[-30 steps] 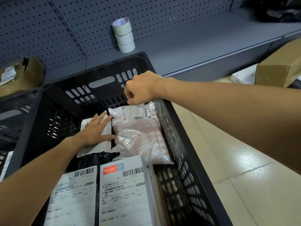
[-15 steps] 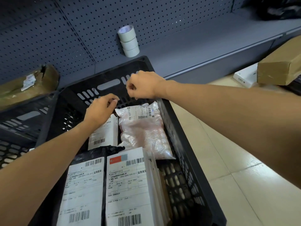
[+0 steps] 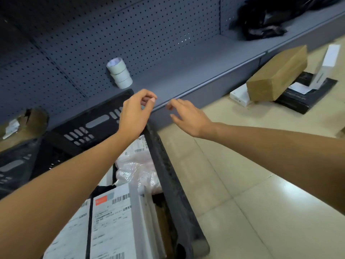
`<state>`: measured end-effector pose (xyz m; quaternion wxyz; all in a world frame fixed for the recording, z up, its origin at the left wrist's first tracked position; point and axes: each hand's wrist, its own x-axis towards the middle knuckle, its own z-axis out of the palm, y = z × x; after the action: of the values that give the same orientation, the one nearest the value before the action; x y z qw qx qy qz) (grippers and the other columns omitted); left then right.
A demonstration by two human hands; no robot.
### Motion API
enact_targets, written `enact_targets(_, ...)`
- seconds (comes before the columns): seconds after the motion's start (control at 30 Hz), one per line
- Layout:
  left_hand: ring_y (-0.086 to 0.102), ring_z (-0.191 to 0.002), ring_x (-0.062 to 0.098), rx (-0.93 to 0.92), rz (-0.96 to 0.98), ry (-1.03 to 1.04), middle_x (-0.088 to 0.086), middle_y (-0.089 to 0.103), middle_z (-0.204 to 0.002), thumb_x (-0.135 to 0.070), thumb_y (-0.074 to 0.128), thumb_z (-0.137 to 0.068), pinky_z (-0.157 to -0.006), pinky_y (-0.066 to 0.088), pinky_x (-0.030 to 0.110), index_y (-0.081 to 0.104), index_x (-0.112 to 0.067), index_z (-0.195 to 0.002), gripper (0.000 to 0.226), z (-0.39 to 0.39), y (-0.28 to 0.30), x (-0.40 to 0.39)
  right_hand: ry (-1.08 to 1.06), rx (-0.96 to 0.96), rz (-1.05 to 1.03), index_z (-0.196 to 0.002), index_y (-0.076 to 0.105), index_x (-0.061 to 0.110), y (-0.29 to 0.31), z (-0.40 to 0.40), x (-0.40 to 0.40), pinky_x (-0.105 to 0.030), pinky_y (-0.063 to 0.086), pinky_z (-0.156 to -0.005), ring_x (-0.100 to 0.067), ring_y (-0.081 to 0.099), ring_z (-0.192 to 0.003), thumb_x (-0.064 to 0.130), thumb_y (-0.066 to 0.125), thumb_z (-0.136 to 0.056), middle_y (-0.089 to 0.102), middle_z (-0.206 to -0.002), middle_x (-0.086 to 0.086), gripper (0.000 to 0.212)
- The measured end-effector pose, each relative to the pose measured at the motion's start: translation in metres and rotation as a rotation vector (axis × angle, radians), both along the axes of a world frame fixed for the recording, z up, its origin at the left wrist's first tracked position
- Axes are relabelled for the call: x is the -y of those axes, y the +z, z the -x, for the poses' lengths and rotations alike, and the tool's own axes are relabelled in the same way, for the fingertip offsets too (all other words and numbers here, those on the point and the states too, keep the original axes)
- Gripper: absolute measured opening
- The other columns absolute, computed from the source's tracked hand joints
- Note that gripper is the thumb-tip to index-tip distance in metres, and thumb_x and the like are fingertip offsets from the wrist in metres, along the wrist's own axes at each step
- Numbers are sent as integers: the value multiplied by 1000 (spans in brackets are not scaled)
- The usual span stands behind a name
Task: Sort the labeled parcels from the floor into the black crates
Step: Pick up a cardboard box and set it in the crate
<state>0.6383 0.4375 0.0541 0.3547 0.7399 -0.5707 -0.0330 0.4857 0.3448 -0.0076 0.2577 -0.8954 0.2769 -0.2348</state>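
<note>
Both hands hover empty at frame centre, above the far right corner of the black crate (image 3: pixel 168 176). Left hand (image 3: pixel 133 114) – fingers loosely curled, holding nothing. Right hand (image 3: pixel 188 116) – fingers spread, relaxed. Clear bagged parcel (image 3: pixel 136 165) lies inside the crate; brown box (image 3: pixel 276 75) on the floor, upper right.
</note>
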Motion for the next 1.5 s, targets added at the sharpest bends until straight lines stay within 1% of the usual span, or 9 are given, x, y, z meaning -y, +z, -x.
enact_targets(0.4,66,-88,4,98,-299,-165,-18,69,-82,-39,57,-94,-81,52,33,65,-36,-94,9,127,-39,62,-199,-285,-161,-122,55,20,-36,156,62,-39,47,-90,-24,52,-115,14,46,-92,60,-122,-2,32)
enact_targets(0.57,67,-90,11,33,-366,-231,-9,72,-83,-43,48,-101,-75,45,21,68,-28,-94,26,162,-63,74,-335,-292,-314,-120,54,19,-53,196,85,-39,47,-93,-26,56,-110,28,42,-99,62,-121,-5,26)
enact_targets(0.63,68,-88,13,-4,-387,-250,-11,71,-80,-53,42,-100,-83,52,30,69,-29,-93,37,166,-74,82,-385,-290,-367,-119,55,19,-58,202,96,-39,46,-95,-27,56,-111,34,41,-101,61,-122,-6,28)
enact_targets(0.87,66,-90,11,-83,-466,-284,-16,70,-79,-73,22,-88,-96,48,46,68,-36,-93,59,164,-100,105,-673,349,-1015,-115,46,14,-71,205,135,-35,43,-81,-21,49,-89,32,48,-100,58,-109,-9,24)
enact_targets(1.03,65,-91,10,-51,-543,-270,-16,70,-80,-78,16,-88,-98,46,47,68,-41,-90,63,147,-116,114,-895,572,-1140,-150,16,17,-94,193,166,-40,46,-94,-25,43,-129,52,67,-85,34,-150,-1,90)
enact_targets(1.2,63,-92,16,246,-648,-408,-13,68,-87,-77,4,-89,-90,50,45,65,-39,-98,72,133,-124,111,-837,491,-1061,-156,4,17,-97,185,185,-55,19,-117,-36,14,-147,86,65,-53,10,-162,-12,138)
enact_targets(1.33,63,-98,21,458,-662,-440,-8,69,-94,-71,5,-93,-75,45,38,64,-32,-101,71,138,-122,123,-854,256,-952,-157,6,20,-94,177,191,-52,17,-116,-46,15,-143,73,49,-83,10,-159,-23,101)
enact_targets(1.43,62,-101,22,523,-634,-431,-7,69,-101,-67,8,-96,-74,41,36,65,-28,-104,70,138,-120,130,-1148,571,-1089,-155,12,30,-94,153,208,-51,19,-117,-35,19,-144,102,50,-16,12,-160,0,161)
enact_targets(1.5,62,-104,23,537,-622,-416,-6,69,-107,-67,8,-96,-77,41,37,65,-28,-105,69,135,-119,135,-1150,720,-1191,-153,17,29,-91,147,209,-51,22,-116,-30,22,-142,90,65,-36,15,-158,3,139)
